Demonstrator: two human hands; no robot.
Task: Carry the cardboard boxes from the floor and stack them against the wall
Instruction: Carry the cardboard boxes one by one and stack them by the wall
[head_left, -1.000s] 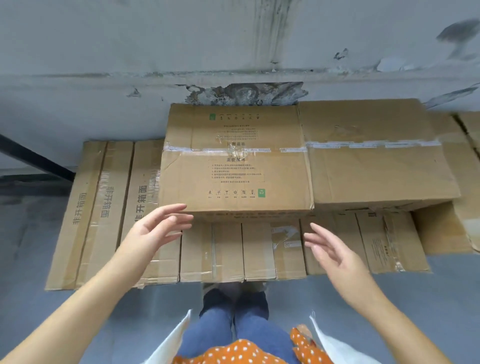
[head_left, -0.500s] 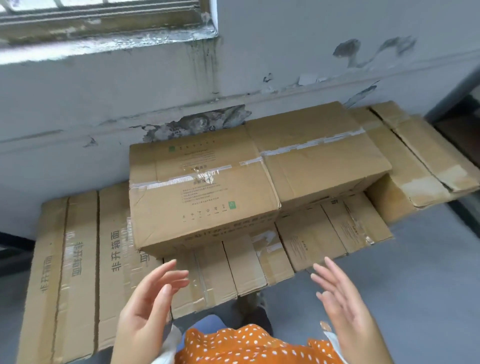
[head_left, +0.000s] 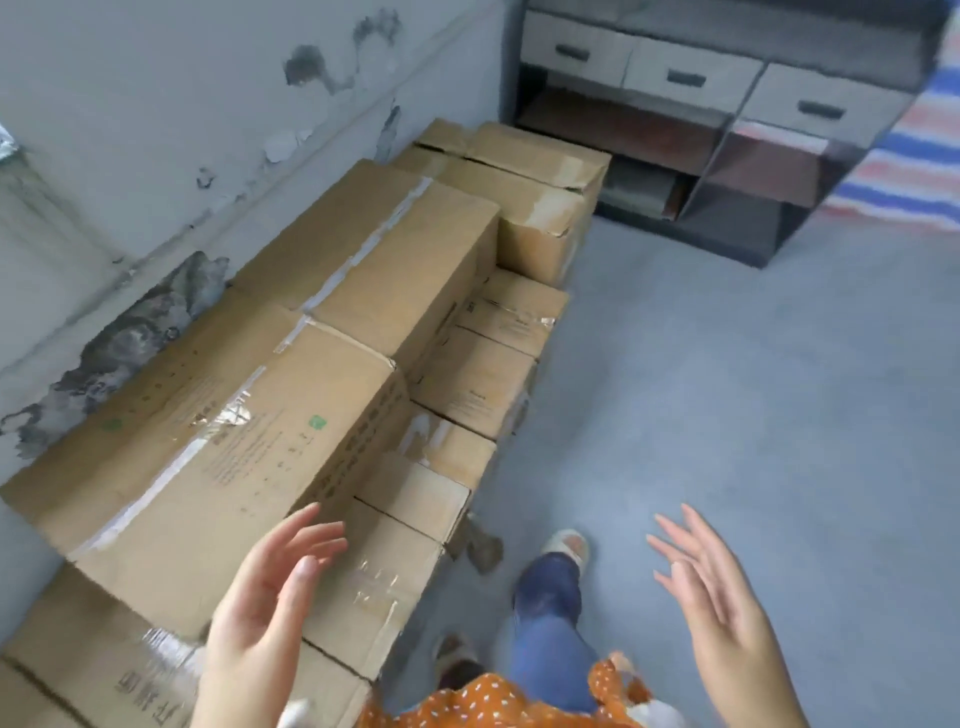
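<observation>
Several brown cardboard boxes are stacked along the grey wall (head_left: 156, 130). On top sit a printed, taped box (head_left: 218, 441) and a plain taped box (head_left: 379, 260) beside it. A row of lower boxes (head_left: 467, 384) lines the floor in front of them, and further boxes (head_left: 530, 182) stand at the far end. My left hand (head_left: 265, 613) hovers with fingers spread just in front of the near boxes, holding nothing. My right hand (head_left: 722, 597) is raised over the bare floor, fingers straight, also holding nothing.
A dark shelf unit with pale drawers (head_left: 691, 104) stands in the far corner. A striped cloth (head_left: 914, 156) hangs at the right edge. Grey floor (head_left: 753, 389) stretches to the right of the boxes. My legs and slippers (head_left: 561, 551) are below.
My view has swung to the right, away from the stack, bringing the shelf unit and open floor into sight. Both hands stay spread and hold nothing, now lower in the frame.
</observation>
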